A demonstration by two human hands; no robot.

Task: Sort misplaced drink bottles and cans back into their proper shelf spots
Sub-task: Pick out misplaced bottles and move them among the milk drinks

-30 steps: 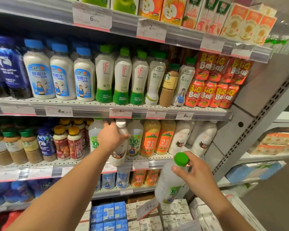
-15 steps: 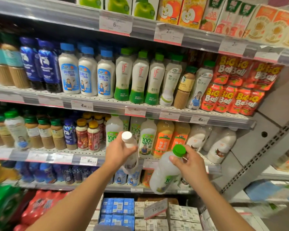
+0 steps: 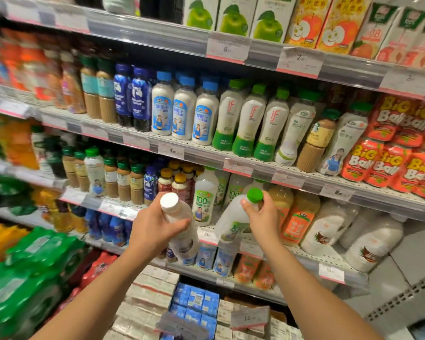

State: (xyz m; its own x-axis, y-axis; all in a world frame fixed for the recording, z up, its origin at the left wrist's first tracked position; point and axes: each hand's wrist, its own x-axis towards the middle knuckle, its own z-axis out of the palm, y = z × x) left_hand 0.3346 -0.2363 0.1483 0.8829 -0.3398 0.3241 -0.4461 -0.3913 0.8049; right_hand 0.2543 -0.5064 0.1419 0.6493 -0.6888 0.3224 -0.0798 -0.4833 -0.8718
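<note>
My left hand [image 3: 155,227] grips a white-capped milky bottle [image 3: 179,219], held tilted in front of the third shelf down. My right hand [image 3: 261,217] holds a green-capped white "100%" bottle [image 3: 233,217] by its neck, tilted left, just in front of that shelf. A matching green-capped "100%" bottle [image 3: 205,197] stands upright on the shelf between the two held bottles. Orange juice bottles [image 3: 297,217] stand right of my right hand. A brown coffee bottle [image 3: 317,141] stands among white bottles on the shelf above.
The shelf rail [image 3: 334,273] with price tags runs below the bottles. White coconut bottles [image 3: 371,244] fill the right end. Small coffee bottles [image 3: 123,180] stand at the left. Green shrink-wrapped packs [image 3: 32,266] and carton stacks [image 3: 194,303] sit low down.
The view has swung to the left and tilted, showing more of the left shelves. Both hands have kept their bottles; the right-hand bottle has come up closer to the shelf beside the standing "100%" bottle.
</note>
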